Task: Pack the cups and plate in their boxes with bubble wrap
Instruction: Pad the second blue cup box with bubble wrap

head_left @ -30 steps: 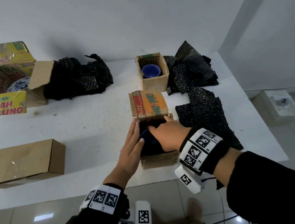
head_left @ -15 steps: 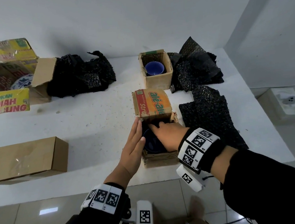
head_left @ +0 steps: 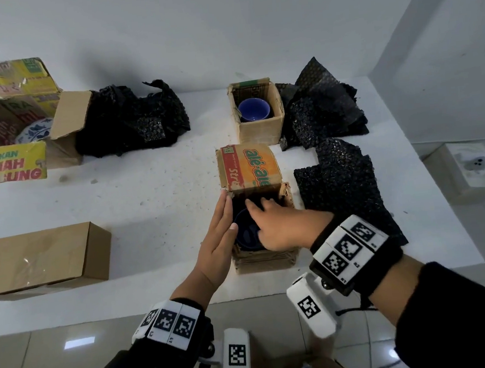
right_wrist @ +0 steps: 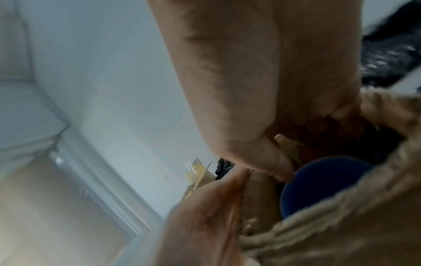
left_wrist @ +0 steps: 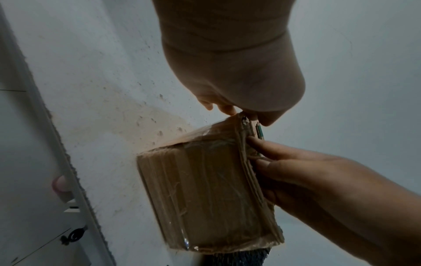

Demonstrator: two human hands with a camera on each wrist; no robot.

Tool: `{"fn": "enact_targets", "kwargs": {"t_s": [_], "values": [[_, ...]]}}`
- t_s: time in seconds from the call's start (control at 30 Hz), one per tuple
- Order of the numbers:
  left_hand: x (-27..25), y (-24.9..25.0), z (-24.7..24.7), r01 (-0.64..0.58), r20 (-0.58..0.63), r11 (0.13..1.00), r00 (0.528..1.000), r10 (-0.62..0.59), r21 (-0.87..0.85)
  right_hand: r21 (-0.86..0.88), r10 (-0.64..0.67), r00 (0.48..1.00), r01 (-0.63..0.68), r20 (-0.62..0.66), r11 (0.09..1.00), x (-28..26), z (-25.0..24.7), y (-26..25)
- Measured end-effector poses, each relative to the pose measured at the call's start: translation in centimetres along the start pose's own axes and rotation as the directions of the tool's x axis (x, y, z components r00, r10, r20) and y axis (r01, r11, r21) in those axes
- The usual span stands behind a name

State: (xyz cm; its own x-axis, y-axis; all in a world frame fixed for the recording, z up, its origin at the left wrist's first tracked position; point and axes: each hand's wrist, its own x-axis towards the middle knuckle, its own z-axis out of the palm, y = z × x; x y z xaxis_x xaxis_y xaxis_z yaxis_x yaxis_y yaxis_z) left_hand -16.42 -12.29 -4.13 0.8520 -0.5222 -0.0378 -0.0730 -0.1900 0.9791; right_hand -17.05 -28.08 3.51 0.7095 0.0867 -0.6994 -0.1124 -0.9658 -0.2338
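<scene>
1. The right hand (head_left: pixel 280 224) now reaches deeper into the near box (head_left: pixel 264 259); a second ago it sat nearer the rim. Its fingers (head_left: pixel 256 204) curl down into the dark lining beside the dark blue cup (head_left: pixel 247 234), apparently tucking it, though whether they pinch anything cannot be told.
2. The left hand (head_left: pixel 218 238) has stayed flat, fingers straight, pressed against the box's left wall, steadying it. The left wrist view shows the same straight fingers against the cardboard.
3. The box's printed flap (head_left: pixel 247 165) stands open on the far side.
4. Judgement: this cup is seated and padded, so closing the flap looks like the next step.
5. Further off, a second blue cup (head_left: pixel 254 109) sits unwrapped in the far box (head_left: pixel 260 131), with black bubble wrap (head_left: pixel 320 112) to its right.
6. The patterned plate (head_left: pixel 36 133) lies in the open box (head_left: pixel 10 163) at far left of the desk (head_left: pixel 154 191), unwrapped, so much of the task remains.
</scene>
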Motion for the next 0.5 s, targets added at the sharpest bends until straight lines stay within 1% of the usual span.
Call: {"fn": "enact_targets", "kwargs": {"t_s": [0.03, 0.1, 0.17, 0.27, 0.37, 0.43, 0.47, 0.5], "values": [[0.0, 0.0, 0.1, -0.002, 0.000, 1.000, 1.000, 0.002, -0.001, 0.060, 0.031, 1.000, -0.031, 0.003, 0.998, 0.1, 0.4, -0.1], [0.0, 0.0, 0.3, -0.009, 0.000, 1.000, 1.000, 0.009, -0.002, 0.147, 0.097, 0.994, -0.089, -0.045, 0.985, 0.4, 1.4, -0.5], [0.0, 0.1, 0.3, -0.009, 0.002, 1.000, 1.000, 0.009, -0.006, 0.215, 0.141, 0.984, -0.116, -0.106, 0.970, 0.9, 2.2, -0.9], [0.1, 0.2, 0.3, 0.003, 0.004, 1.000, 1.000, -0.002, -0.012, 0.294, 0.173, 0.977, -0.130, -0.125, 0.947, 1.4, 2.3, -1.0], [0.1, 0.2, 0.4, -0.001, -0.007, 1.000, 1.000, 0.001, -0.016, 0.326, 0.158, 0.981, -0.112, -0.116, 0.939, 1.5, 1.9, -0.8], [0.1, 0.5, 0.3, -0.002, -0.027, 1.000, 1.000, 0.001, -0.023, 0.304, 0.116, 0.982, -0.067, -0.147, 0.950, 0.7, 1.6, -0.8], [0.1, 0.7, 0.2, 0.002, -0.042, 1.000, 0.999, -0.002, 0.011, 0.292, 0.070, 0.981, -0.015, -0.180, 0.956, 0.0, 1.4, -0.7], [0.2, 0.9, 0.1, 0.011, -0.063, 0.995, 0.998, -0.005, 0.104, 0.280, 0.012, 0.975, 0.052, -0.224, 0.959, -0.7, 1.2, -0.5]]}}
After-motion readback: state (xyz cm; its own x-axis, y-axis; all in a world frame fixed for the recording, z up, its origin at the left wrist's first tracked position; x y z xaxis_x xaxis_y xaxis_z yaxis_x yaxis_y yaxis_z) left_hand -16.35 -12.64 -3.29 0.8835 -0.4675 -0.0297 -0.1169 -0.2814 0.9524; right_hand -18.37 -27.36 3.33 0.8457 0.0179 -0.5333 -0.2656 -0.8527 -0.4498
